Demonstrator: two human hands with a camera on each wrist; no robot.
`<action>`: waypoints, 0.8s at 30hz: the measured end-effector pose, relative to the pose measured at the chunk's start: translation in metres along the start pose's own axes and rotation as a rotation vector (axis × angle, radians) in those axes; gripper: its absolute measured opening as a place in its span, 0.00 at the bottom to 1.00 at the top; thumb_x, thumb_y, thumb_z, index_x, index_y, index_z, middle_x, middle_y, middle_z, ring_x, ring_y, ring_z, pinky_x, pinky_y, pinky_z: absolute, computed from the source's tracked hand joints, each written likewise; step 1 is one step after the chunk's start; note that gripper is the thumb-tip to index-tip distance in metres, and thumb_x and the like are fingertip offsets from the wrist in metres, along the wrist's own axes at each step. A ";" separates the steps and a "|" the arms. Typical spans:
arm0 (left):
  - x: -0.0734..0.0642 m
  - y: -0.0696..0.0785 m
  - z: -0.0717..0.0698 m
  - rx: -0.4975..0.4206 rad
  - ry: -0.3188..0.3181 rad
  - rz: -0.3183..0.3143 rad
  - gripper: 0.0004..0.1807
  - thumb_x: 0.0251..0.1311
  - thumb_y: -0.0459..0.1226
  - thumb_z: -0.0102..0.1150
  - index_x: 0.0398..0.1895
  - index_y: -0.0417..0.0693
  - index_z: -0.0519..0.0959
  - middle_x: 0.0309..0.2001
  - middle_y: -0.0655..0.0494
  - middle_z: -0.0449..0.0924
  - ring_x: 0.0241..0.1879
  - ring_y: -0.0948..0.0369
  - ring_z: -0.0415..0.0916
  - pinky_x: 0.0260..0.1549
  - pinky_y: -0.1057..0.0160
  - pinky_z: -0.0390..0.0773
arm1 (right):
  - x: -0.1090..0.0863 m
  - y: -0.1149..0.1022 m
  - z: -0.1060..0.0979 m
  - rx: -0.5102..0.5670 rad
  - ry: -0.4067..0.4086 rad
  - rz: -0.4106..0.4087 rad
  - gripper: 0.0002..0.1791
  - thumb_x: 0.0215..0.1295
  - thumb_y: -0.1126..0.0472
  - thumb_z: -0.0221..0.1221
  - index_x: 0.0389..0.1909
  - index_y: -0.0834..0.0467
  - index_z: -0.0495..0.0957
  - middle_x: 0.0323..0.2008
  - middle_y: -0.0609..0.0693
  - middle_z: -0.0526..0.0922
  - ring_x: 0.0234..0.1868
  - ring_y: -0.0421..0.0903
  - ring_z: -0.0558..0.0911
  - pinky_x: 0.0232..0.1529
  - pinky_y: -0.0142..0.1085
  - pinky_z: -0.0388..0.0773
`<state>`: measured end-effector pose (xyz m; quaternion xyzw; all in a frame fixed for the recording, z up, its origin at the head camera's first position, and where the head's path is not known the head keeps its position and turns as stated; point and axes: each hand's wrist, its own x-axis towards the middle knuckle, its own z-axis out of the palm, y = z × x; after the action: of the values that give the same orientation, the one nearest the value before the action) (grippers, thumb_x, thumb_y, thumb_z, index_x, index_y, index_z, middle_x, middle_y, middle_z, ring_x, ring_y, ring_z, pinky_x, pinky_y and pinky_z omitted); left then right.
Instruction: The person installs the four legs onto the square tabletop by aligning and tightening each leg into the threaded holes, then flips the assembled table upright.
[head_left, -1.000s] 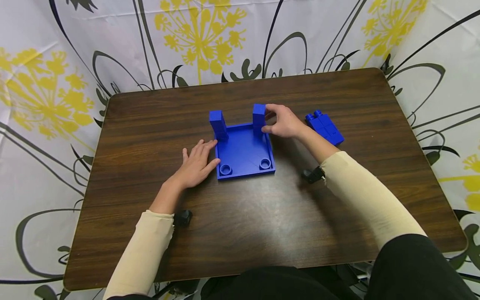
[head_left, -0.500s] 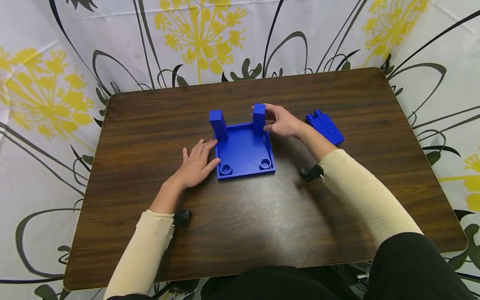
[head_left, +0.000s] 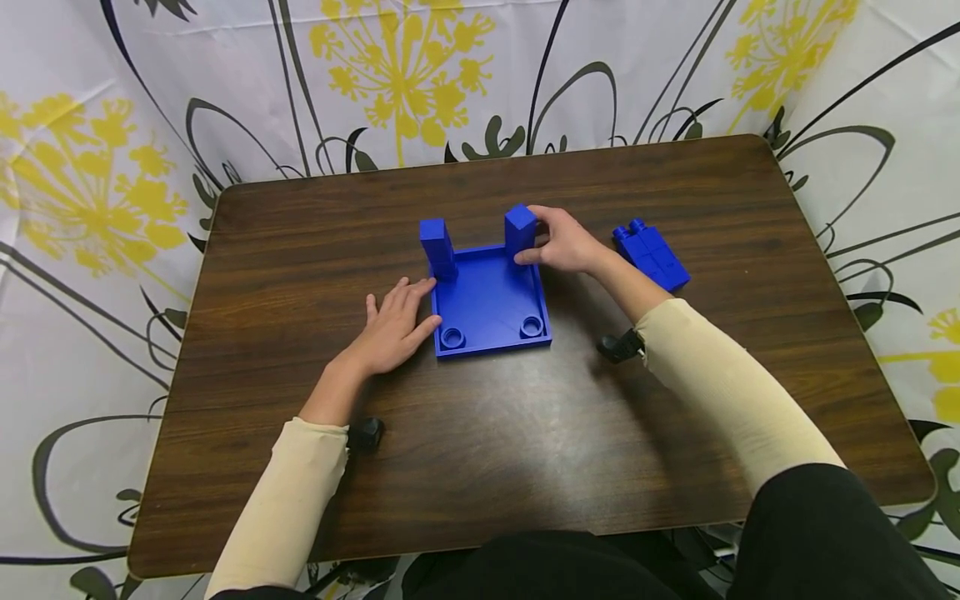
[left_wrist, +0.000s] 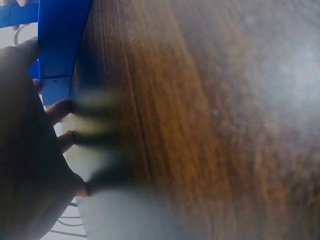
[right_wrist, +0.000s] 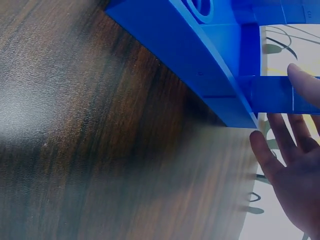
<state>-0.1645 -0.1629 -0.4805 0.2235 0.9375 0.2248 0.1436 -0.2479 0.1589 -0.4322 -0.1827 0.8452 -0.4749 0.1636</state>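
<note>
A blue square plastic base (head_left: 491, 307) with a raised rim lies on the table, two round sockets at its near corners. Blue square posts stand upright at its far corners: a left post (head_left: 438, 250) and a right post (head_left: 519, 231). My right hand (head_left: 567, 242) grips the right post, thumb on the near side and other fingers partly hidden behind it. In the right wrist view the thumb lies against this post (right_wrist: 272, 94). My left hand (head_left: 392, 332) rests flat beside the base, fingers spread, thumb and index finger touching its left edge.
Right of the base, two blue posts (head_left: 651, 254) lie side by side on the brown wooden table (head_left: 675, 433), round pegs at their far ends. A flower-patterned cloth (head_left: 585, 50) hangs behind the table. A small black camera (head_left: 621, 346) is strapped to the right wrist.
The right post has turned about its upright axis, so a corner of its top now faces me. My right fingers have shifted around it. The left hand and base stay put.
</note>
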 end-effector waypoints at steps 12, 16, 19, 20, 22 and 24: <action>0.000 0.000 -0.001 0.000 -0.003 -0.006 0.36 0.73 0.59 0.38 0.78 0.60 0.46 0.77 0.51 0.47 0.76 0.48 0.33 0.61 0.28 0.28 | 0.001 0.001 0.005 -0.083 0.085 -0.023 0.26 0.55 0.63 0.72 0.54 0.62 0.73 0.50 0.58 0.80 0.55 0.54 0.77 0.58 0.50 0.70; 0.000 0.000 -0.001 0.002 0.000 -0.003 0.36 0.73 0.59 0.37 0.78 0.60 0.46 0.77 0.51 0.47 0.76 0.48 0.33 0.61 0.28 0.28 | 0.002 0.002 0.005 -0.049 0.089 -0.038 0.23 0.55 0.66 0.71 0.51 0.63 0.74 0.48 0.58 0.80 0.53 0.54 0.78 0.58 0.49 0.70; 0.000 0.000 -0.001 0.002 0.001 -0.002 0.36 0.73 0.59 0.37 0.78 0.61 0.46 0.77 0.51 0.47 0.76 0.48 0.33 0.61 0.28 0.28 | 0.002 0.002 0.006 -0.046 0.096 -0.032 0.22 0.55 0.66 0.71 0.50 0.63 0.75 0.47 0.58 0.81 0.52 0.54 0.79 0.56 0.47 0.71; 0.000 0.000 -0.001 0.003 0.002 -0.002 0.36 0.73 0.59 0.37 0.78 0.61 0.46 0.77 0.51 0.47 0.76 0.48 0.33 0.61 0.28 0.28 | 0.002 0.002 0.006 -0.047 0.100 -0.030 0.22 0.55 0.66 0.71 0.50 0.63 0.75 0.47 0.58 0.81 0.52 0.54 0.79 0.56 0.47 0.71; 0.000 0.001 -0.001 0.004 0.002 -0.003 0.36 0.73 0.59 0.37 0.78 0.61 0.46 0.77 0.52 0.47 0.76 0.48 0.33 0.61 0.28 0.28 | 0.001 0.001 0.006 -0.051 0.105 -0.025 0.23 0.54 0.66 0.72 0.50 0.63 0.75 0.46 0.58 0.81 0.52 0.54 0.79 0.56 0.47 0.72; 0.000 0.001 0.000 0.004 0.003 -0.002 0.36 0.73 0.59 0.37 0.78 0.61 0.46 0.77 0.52 0.48 0.76 0.48 0.33 0.61 0.28 0.28 | 0.001 0.001 0.006 -0.058 0.104 -0.024 0.24 0.55 0.66 0.71 0.51 0.63 0.75 0.47 0.59 0.81 0.52 0.55 0.79 0.56 0.48 0.72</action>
<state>-0.1639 -0.1624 -0.4797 0.2224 0.9384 0.2231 0.1422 -0.2464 0.1543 -0.4358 -0.1724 0.8638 -0.4610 0.1082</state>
